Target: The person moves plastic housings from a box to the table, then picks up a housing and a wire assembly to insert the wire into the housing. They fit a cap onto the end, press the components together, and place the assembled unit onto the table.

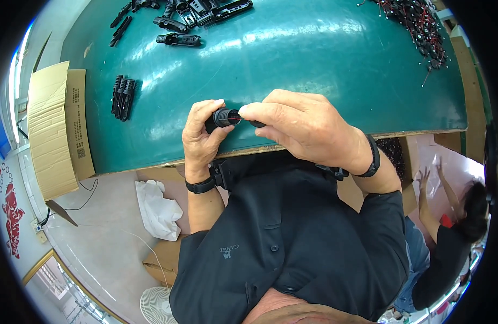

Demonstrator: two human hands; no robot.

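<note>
My left hand (200, 137) is closed around a black plastic tube-shaped housing (223, 117) with a ridged collar, its open end turned toward my right hand. Thin red wire (237, 116) shows at that opening. Just to the right, my right hand (308, 125) is pinched, its thumb and fingertips close to the tube's mouth. A small dark round part (257, 124) shows between those fingers; its exact kind is mostly hidden. Both hands are above the near edge of the green table (292, 59).
Several black housings (178, 40) lie at the far left, with a small group of black housings (123, 97) nearer. A heap of small wired parts (421, 32) covers the far right corner. A cardboard box (54, 129) borders the left edge. Another person (448, 237) is at the lower right.
</note>
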